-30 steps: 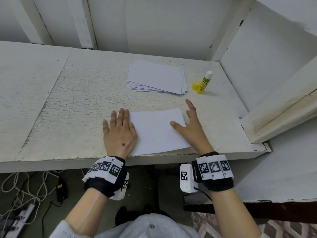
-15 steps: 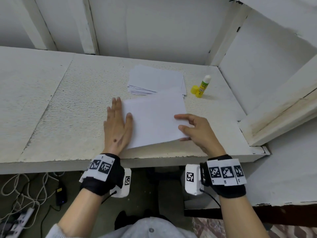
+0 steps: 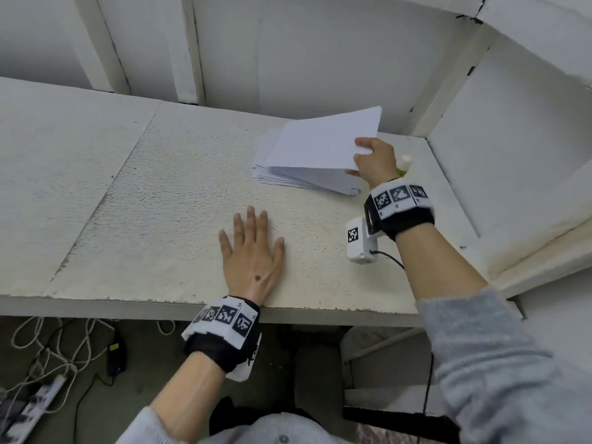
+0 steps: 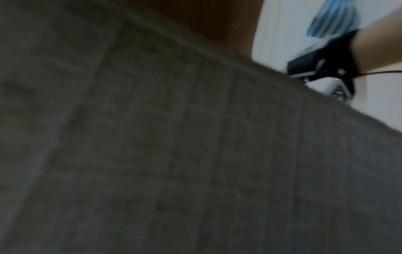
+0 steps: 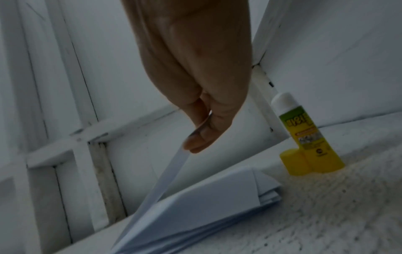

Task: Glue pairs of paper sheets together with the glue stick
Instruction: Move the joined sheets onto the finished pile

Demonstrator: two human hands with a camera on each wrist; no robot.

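Head view: paper sheets point(image 3: 323, 145), tilted up, are pinched at their right edge by the right hand point(image 3: 373, 161) over the paper stack point(image 3: 304, 181); glue stick point(image 5: 304, 135) stands upright just beside. Left hand point(image 3: 253, 254) lies flat, fingers spread, on the white table point(image 3: 128, 203).

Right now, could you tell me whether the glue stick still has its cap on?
No, the glue stick stands with its white tip bare, and its yellow cap sits beside its base on the desk.

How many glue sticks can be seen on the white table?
1. The yellow glue stick with a white top stands upright at the table's far right corner, beside the stack of white paper sheets; the right hand mostly hides it from the head camera.
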